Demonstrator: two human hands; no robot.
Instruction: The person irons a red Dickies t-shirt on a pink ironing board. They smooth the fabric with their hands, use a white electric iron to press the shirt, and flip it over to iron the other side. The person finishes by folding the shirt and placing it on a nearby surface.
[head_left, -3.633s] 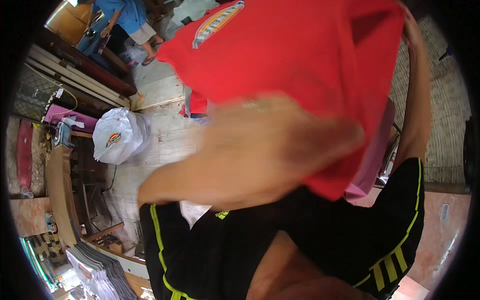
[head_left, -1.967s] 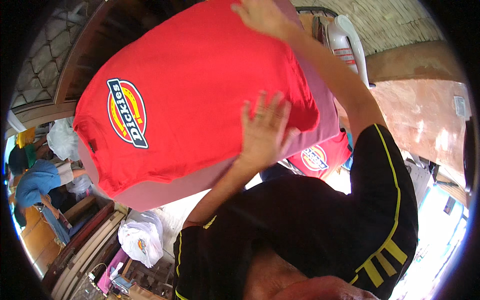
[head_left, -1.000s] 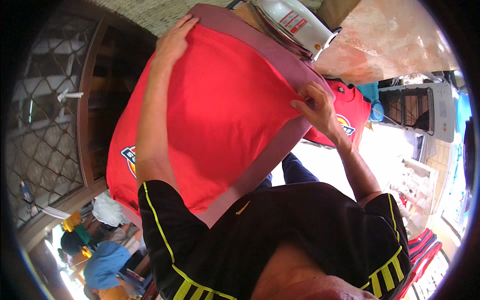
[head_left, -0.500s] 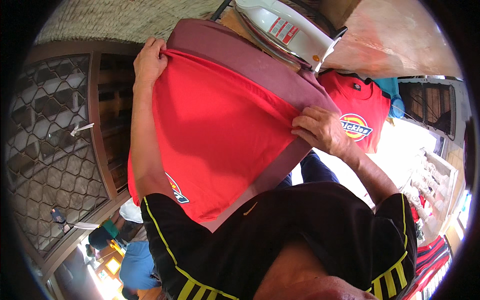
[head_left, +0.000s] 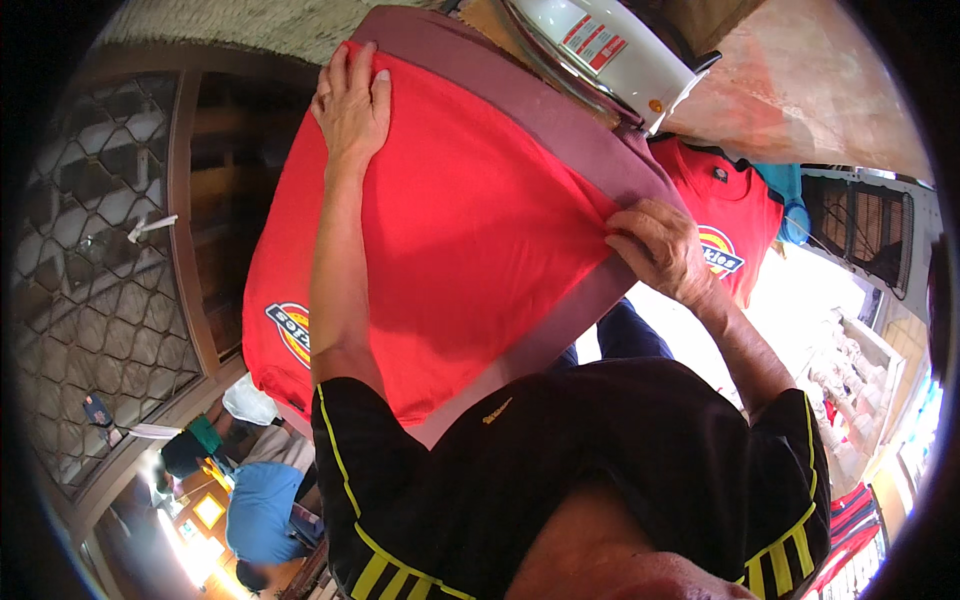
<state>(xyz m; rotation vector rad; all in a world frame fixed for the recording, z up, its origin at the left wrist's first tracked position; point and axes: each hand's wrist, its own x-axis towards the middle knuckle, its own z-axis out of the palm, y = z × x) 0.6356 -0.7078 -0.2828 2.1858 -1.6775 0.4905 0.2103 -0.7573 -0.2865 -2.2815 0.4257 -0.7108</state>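
Note:
A red T-shirt [head_left: 470, 230] is spread over a maroon padded ironing board [head_left: 590, 300], its round printed emblem partly covered by my left forearm. My left hand [head_left: 352, 112] lies flat at the shirt's far left corner, fingers apart, pressing the cloth on the board. At the right corner, my right hand [head_left: 662, 248] pinches the shirt's edge between thumb and fingers, and the cloth is drawn fairly taut between both hands. Just beyond the board's far right edge stands a white iron [head_left: 610, 55].
Another red T-shirt [head_left: 728, 200] lies at the right, past my right hand. A metal lattice grille [head_left: 100, 230] rises at the left. In the lower left, another person in a blue top [head_left: 265, 510] is bent over. White bundles [head_left: 850, 380] are piled far right.
My left hand has gone from gripping the shirt's corner to lying flat on it, slightly further away and right. The shirt's left part has spread out, showing more emblem. My right hand keeps its pinch.

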